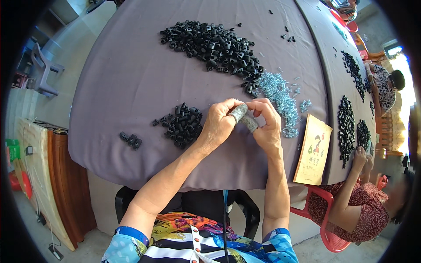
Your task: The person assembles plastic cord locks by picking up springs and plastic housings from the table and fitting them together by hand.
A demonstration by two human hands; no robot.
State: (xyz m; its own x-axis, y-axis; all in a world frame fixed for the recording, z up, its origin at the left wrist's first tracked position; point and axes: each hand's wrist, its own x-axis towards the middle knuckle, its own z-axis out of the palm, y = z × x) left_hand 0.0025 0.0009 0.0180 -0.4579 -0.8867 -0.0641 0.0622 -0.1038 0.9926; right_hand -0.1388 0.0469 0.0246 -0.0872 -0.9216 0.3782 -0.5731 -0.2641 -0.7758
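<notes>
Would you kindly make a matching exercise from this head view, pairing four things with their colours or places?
Things:
1. Booklet
2. Coil springs
3. Grey wraps
4. Large pile of parts

Colours or places:
A. Worn on the left hand and the right hand
B. Black, beyond both hands
C. Tan, lying on the table
D. Pale blue, heaped loosely

Pairs: 1-C; 2-D; 3-A; 4-B

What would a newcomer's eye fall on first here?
Probably the big heap of black parts far out on the grey tablecloth, with bluish springs spread beside its right end. Then the left hand and right hand, close together just below, wearing grey wraps. The tan booklet to their right stands out too.
</notes>
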